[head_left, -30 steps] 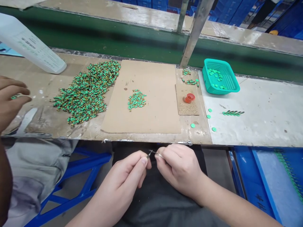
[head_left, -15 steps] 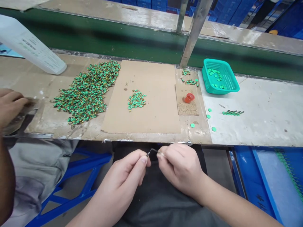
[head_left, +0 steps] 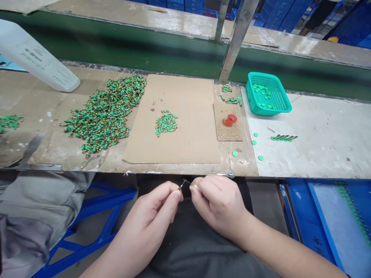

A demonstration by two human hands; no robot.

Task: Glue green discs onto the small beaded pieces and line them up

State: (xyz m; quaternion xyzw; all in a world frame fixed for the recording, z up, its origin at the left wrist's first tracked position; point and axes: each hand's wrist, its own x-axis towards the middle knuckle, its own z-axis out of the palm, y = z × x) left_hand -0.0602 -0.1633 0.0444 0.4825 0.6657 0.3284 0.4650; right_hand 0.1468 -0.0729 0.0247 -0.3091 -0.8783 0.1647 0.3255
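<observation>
Over my lap, just below the bench edge, my left hand (head_left: 158, 206) pinches a small dark part with a thin light tip (head_left: 180, 187). Facing it, my right hand (head_left: 219, 204) is closed on a thin dark rod-like piece (head_left: 187, 181). The ends of the two pieces meet or nearly meet between my fingertips; they are too small to make out fully. On the cardboard sheet (head_left: 194, 135) ahead lies a small heap of green and gold pieces (head_left: 166, 122). Beside it stands a small tilted red cup (head_left: 231, 120) on a cardboard pad (head_left: 228, 134).
A large heap of green and gold pieces (head_left: 101, 116) lies left, near a translucent plastic container (head_left: 43, 58). Right are a green basket (head_left: 268, 106) with green discs, a row of assembled pieces (head_left: 284, 138) and a blue tray (head_left: 327, 231). A metal post (head_left: 236, 42) rises behind.
The co-worker's hand and arm at the left have gone out of view, uncovering a small green heap. My hands keep nearly the same pose; the view has shifted slightly.
</observation>
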